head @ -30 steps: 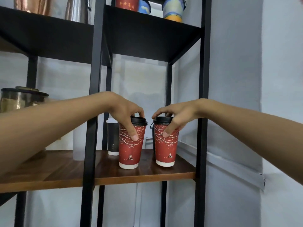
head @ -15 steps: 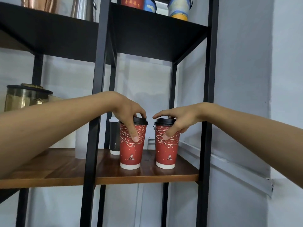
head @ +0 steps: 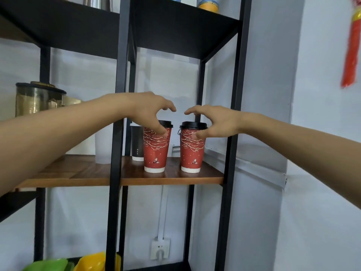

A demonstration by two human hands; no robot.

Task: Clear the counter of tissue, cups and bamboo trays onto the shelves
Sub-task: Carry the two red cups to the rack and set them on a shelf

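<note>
Two red paper cups with black lids stood upright, side by side and apart, on the wooden shelf (head: 172,178). The left hand (head: 150,110) hung spread above the left cup (head: 156,151), the right hand (head: 214,121) above the right cup (head: 192,151); neither gripped anything, though each thumb seemed to lie against its cup.

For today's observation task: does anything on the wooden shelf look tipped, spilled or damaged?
Nothing stands out. Both red cups stand upright on the shelf, lids on, no spill. The left hand and right hand are open above them.
</note>
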